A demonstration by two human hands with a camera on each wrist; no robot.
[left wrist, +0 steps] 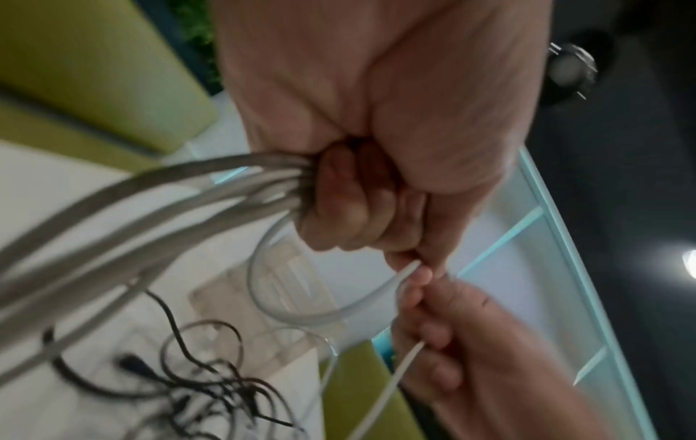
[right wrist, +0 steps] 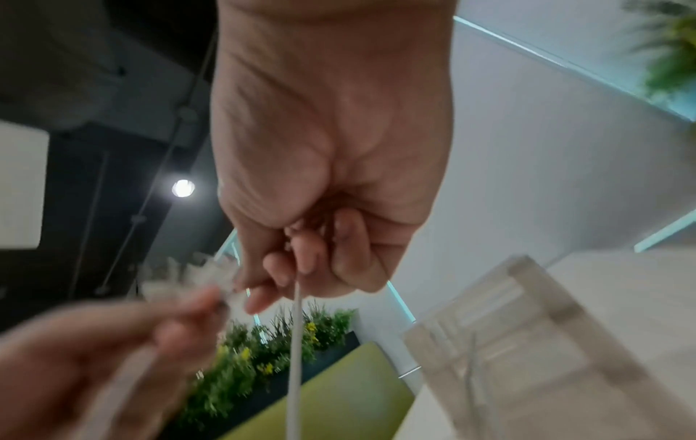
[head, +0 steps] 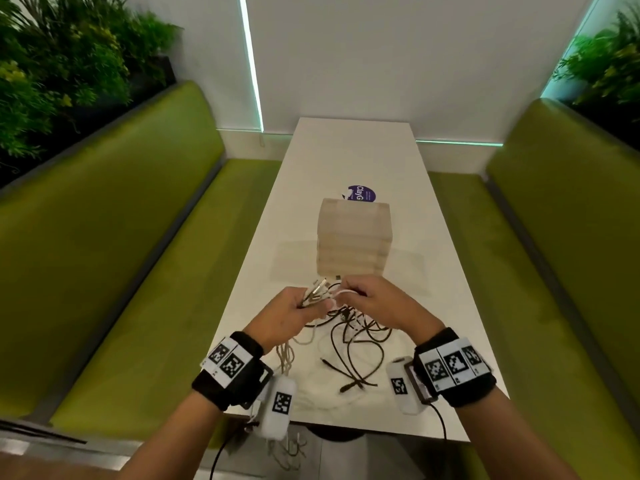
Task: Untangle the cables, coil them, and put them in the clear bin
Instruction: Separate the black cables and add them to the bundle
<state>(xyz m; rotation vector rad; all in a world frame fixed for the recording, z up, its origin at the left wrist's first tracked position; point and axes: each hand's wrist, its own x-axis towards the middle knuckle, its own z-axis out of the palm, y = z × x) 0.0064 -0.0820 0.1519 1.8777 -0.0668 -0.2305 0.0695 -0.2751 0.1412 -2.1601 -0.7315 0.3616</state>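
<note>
The left hand (head: 294, 311) is clenching a bundle of grey cables (left wrist: 158, 202); the right hand (head: 375, 299), close beside it, is pinching one white cable (left wrist: 324, 315). The clear bin (head: 353, 237) is standing just beyond both hands. It probably needs drawing out slowly, without yanking the tangle (head: 349, 344) beneath them.

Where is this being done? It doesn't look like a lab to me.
Probably a booth in a cafe or an office lounge: a long white table runs between two green padded benches, with planters of greenery behind them and a lit strip in the wall.
</note>
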